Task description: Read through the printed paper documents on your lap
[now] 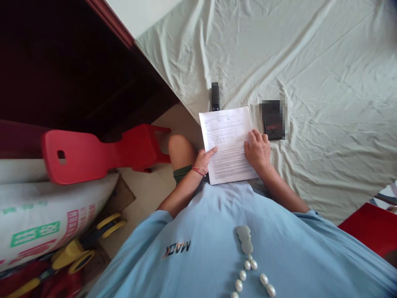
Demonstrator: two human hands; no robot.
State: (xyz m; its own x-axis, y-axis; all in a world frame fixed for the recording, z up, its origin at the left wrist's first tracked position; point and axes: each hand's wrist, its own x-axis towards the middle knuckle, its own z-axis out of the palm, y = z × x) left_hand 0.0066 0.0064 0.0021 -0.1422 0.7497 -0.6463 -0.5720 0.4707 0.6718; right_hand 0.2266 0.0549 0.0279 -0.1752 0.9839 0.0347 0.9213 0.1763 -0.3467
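A stack of printed paper sheets (229, 142) lies slightly tilted in front of my body, partly over the edge of the cloth-covered surface. My left hand (204, 159) is closed on its left edge, thumb on top and the other fingers hidden underneath. Across the right edge rests my right hand (259, 151), back upward, its fingers a little apart and bent, touching the sheets. Just beyond the top edge is a black stapler (215, 95). Right of the papers lies a dark, pixelated flat item (273, 119), with a thin black stick-like thing at its left side.
A pale, wrinkled cloth (310, 62) covers the wide surface ahead. On the left stand a red plastic chair (83, 155), a printed white sack (46, 223) and a yellow wheeled toy (70, 254). Another red piece (370, 229) shows at lower right. Dark furniture (62, 62) fills the upper left.
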